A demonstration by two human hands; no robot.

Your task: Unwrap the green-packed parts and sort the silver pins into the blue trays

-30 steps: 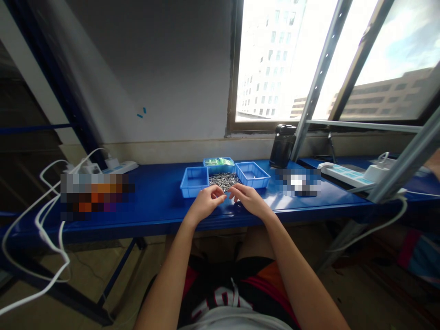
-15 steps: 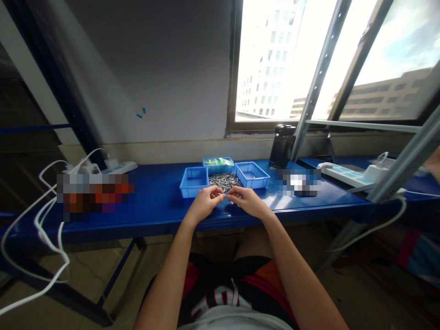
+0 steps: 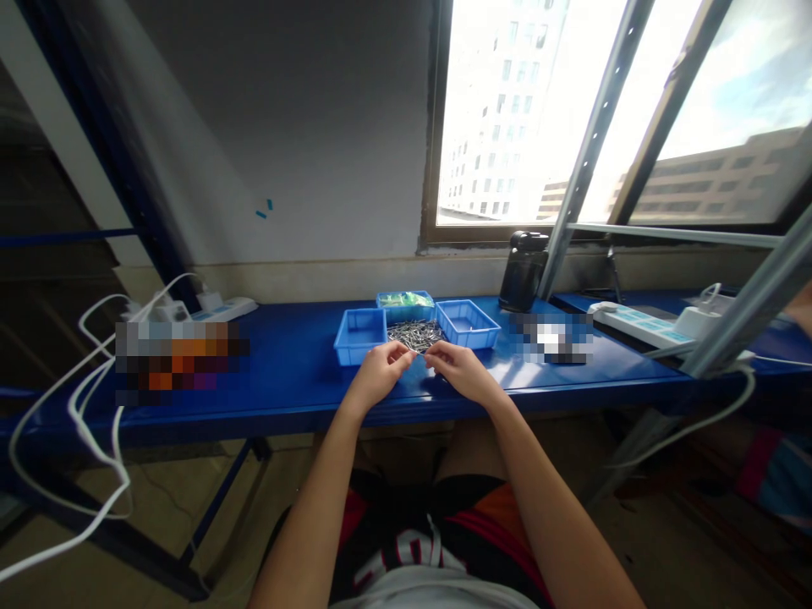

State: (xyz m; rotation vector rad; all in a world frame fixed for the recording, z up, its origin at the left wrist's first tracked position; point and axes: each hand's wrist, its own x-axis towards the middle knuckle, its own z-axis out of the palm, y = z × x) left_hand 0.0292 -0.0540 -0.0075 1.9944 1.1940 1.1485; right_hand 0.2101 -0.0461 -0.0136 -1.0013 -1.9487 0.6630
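My left hand and my right hand meet fingertip to fingertip over the front part of the blue table. Both are closed in a pinch around a small, thin, shiny metal piece, which spans the short gap between them; its exact kind is too small to tell. Just beyond my fingers lies a heap of slim metal pieces, like rivets or screws. A blue bin stands left of the heap. On its right, another blue bin holds a few small pieces.
Behind the heap is a blue bin with green-and-clear packets. A black bottle-like container stands by the window post. Power strips and white cables lie at both sides. Blurred patches hide items left and right.
My fingertips have drawn slightly apart, and the thin metal piece shows a little more between them. The view has shifted slightly; the bins and heap stay in place.
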